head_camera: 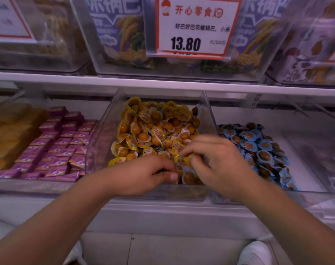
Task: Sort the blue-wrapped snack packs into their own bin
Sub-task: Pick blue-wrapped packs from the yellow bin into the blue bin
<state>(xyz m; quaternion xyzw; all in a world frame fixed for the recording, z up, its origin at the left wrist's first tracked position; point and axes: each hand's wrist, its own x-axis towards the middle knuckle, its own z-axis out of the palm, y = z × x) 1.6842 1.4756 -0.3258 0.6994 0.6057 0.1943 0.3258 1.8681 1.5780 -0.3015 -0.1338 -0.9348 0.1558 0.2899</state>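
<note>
Right now the blue-wrapped snack packs point(258, 148) lie heaped in the clear bin on the right point(315, 169), spread from its back-left corner down toward the front. One pale, bluish-wrapped pack point(188, 175) with a brown ball inside sits at the front of the middle bin point(103, 134), between the two hands; its wrapper colour is hard to tell for sure. Around it the middle bin is piled with yellow-wrapped packs point(155, 131), round orange-brown pieces showing through many of them.

Both hands reach into the front of that middle bin. The left hand point(143, 175) has its fingers curled down into the packs, thumb lying across toward the pale pack; whether it grips anything I cannot tell. The right hand point(216, 159) is just beside it, fingers bent and fingertips point(184, 153) pinching at a yellow wrapper edge, though the blur leaves the hold unclear.

To the left, another bin holds rows of flat purple packets point(56, 142), and further left a blurred yellow mass point(8, 134). A white shelf edge point(163, 85) runs above the bins. On the shelf above stand clear bins with purple bags point(120, 35), and a white price tag point(197, 25) with an orange border reads 13.80. Below, a white shoe point(256, 253) shows on the tiled floor
</note>
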